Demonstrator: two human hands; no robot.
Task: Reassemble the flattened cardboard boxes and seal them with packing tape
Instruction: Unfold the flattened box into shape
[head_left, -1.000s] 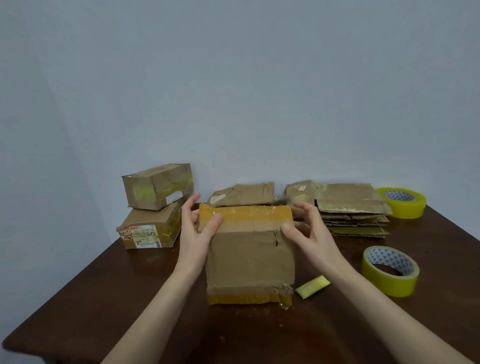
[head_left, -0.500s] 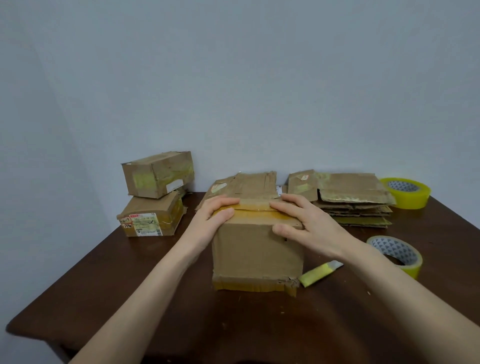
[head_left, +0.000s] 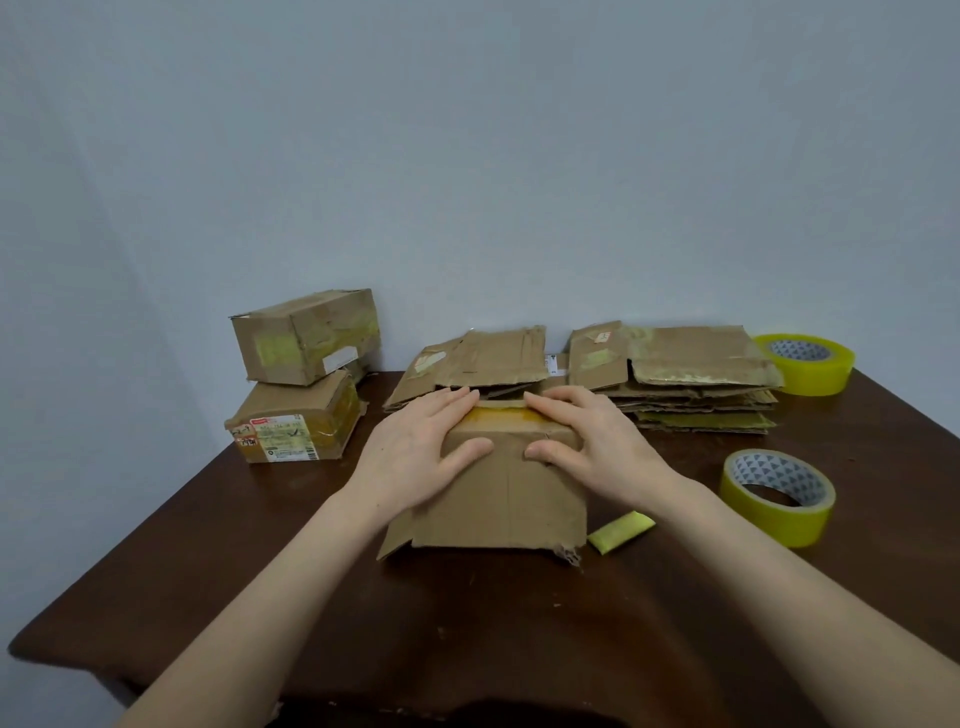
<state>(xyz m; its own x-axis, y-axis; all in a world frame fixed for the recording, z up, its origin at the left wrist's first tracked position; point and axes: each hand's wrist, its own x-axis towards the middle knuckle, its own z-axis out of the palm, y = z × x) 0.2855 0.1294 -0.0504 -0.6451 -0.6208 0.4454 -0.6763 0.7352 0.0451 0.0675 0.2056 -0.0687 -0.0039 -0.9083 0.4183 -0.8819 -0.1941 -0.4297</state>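
The left hand (head_left: 415, 452) and right hand (head_left: 597, 447) lie flat and spread on top of the box (head_left: 498, 504). Their fingertips almost meet over the yellow tape strip (head_left: 501, 414), with thumbs on the front side. The box stands mid-worktop (head_left: 311, 597). Its taped top edge runs along the far edge.

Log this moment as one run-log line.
left-hand grip: presses top of brown cardboard box | right-hand grip: presses same top | nearer yellow tape roll: idle on dark wooden table
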